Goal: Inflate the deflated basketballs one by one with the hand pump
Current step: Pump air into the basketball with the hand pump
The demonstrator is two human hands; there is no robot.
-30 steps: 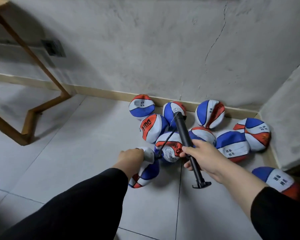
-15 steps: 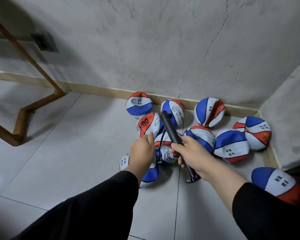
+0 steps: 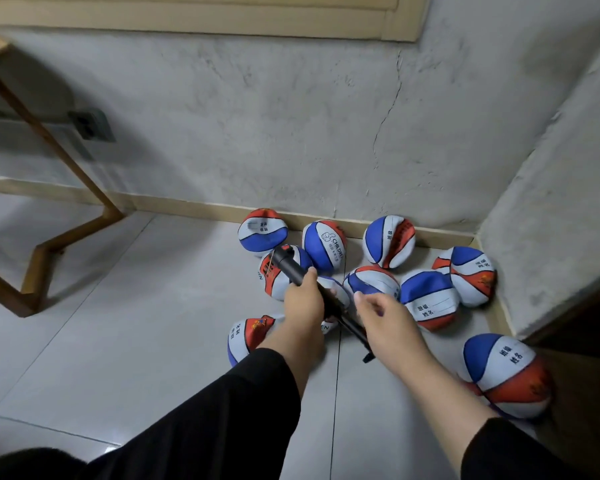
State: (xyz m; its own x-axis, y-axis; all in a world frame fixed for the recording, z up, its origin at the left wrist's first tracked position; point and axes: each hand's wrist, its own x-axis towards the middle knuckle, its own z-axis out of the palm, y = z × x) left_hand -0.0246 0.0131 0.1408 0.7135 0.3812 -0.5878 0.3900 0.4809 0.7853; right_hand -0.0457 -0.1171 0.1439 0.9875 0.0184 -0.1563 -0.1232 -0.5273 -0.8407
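Several deflated blue, white and red basketballs lie on the tiled floor in the corner; one (image 3: 326, 245) leans on the baseboard, one (image 3: 248, 336) sits by my left forearm, another (image 3: 506, 372) lies at the right. The black hand pump (image 3: 286, 261) slants over the pile, its thin rod (image 3: 352, 329) running down to the handle end near the floor. My left hand (image 3: 303, 299) grips the pump's barrel. My right hand (image 3: 383, 318) hovers just right of the rod with loosely curled fingers; I see nothing held in it.
A wooden table leg (image 3: 39, 258) angles across the floor at the left. A wall socket (image 3: 92, 124) sits on the rough grey wall. A wall section (image 3: 551, 202) juts out on the right, with dark wood (image 3: 589, 344) below it.
My left hand left the near ball and took hold of the pump barrel. My right hand let go of the barrel and drew back along the rod. The view tilted upward.
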